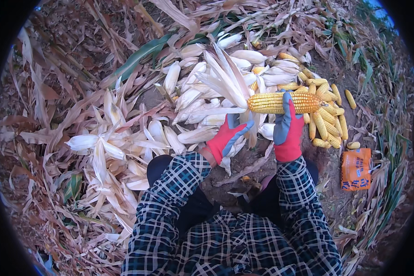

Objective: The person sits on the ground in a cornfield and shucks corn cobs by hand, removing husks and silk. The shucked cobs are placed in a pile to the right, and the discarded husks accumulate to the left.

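Note:
A yellow ear of corn (267, 102) lies level in my right hand (289, 127), which wears a red and grey work glove and is closed around the ear's middle. Pale husks (224, 79), peeled back, hang from the ear's left end. My left hand (229, 132), gloved the same way, is just below the husks with thumb and fingers apart; whether it touches a husk strip cannot be told. Beyond both hands lies a heap of ears in their husks (196, 93). Bare yellow ears (326, 119) are piled to the right of my right hand.
An orange bag with writing (356, 169) lies on the soil at the right. Stripped husks (103, 172) cover the ground at the left. Dry stalks and leaves (72, 62) surround the spot, with a long green leaf (136, 60) beyond the husks.

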Demonstrator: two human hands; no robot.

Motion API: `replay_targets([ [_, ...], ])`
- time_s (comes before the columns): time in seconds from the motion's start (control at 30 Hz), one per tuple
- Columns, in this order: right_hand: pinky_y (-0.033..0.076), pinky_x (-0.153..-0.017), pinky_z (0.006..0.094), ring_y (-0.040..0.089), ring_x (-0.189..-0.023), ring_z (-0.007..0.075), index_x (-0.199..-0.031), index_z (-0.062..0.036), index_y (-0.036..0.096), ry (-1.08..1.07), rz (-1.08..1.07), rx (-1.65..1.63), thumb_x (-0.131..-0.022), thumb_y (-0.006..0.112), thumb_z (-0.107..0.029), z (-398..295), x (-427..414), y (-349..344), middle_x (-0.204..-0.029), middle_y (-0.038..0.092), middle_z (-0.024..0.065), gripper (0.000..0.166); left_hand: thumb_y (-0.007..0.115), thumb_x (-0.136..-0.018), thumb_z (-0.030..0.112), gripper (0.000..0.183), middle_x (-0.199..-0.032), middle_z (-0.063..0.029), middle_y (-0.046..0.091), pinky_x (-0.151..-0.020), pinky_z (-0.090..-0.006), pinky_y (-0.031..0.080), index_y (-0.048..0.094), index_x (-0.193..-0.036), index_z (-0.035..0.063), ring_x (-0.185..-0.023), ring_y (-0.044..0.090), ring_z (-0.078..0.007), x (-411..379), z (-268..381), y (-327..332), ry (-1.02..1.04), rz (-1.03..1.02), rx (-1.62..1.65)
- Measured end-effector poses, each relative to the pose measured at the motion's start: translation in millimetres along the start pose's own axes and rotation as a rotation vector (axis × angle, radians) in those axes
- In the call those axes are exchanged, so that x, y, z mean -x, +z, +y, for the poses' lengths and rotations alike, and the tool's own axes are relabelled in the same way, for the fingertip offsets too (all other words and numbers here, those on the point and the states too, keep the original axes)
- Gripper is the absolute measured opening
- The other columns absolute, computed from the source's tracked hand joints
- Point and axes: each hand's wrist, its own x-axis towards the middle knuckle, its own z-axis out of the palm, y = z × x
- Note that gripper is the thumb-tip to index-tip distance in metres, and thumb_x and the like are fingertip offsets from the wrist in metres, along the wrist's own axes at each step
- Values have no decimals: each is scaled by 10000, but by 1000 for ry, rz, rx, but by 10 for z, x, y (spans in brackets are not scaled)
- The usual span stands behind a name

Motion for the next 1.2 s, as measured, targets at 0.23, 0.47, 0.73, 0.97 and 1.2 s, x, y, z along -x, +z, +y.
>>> replay_targets([
  [0.23, 462, -846, 277, 571, -1013, 137, -1228, 24, 459, 192, -9, 27, -880, 652, -163, 216, 416, 174, -1128, 566, 97, 440, 505, -940, 438, 553, -1295, -93, 501, -989, -417, 434, 401, -1333, 63, -1150, 532, -220, -159, 96, -13, -63, -70, 830],
  [0.47, 478, -874, 299, 596, -996, 182, -1325, 20, 375, -46, -294, 484, -678, 823, -119, 430, 731, 18, -1138, 588, 128, 799, 551, -911, 311, 294, -1031, -91, 622, -921, -355, 455, 576, -1054, 55, -976, 597, -212, -324, 141, -473, 38, 158, 896],
  [0.73, 500, -856, 308, 625, -986, 194, -1258, 35, 483, 138, -695, 589, -849, 624, -28, 201, 424, 11, -1135, 605, 139, 438, 576, -844, 294, 222, -826, -57, 618, -730, -304, 499, 588, -883, 76, -756, 609, -186, -226, 249, -714, 16, 385, 642],
  [0.97, 458, -917, 349, 586, -1081, 261, -1238, -68, 551, -658, -439, 961, -821, 648, -40, -260, -559, -73, -1172, 609, 112, 430, 592, -835, 285, 237, -746, -82, 634, -609, -322, 544, 604, -853, 50, -625, 630, -201, -141, 163, -867, -246, 228, 558],
  [1.2, 377, -1001, 439, 500, -1172, 313, -1172, -143, 584, -725, -766, 1192, -703, 747, -185, 417, -327, -426, -1240, 554, 110, 498, 589, -854, 299, 259, -728, -81, 626, -602, -321, 538, 597, -849, 40, -610, 623, -195, 71, -50, -792, -362, 208, 486],
])
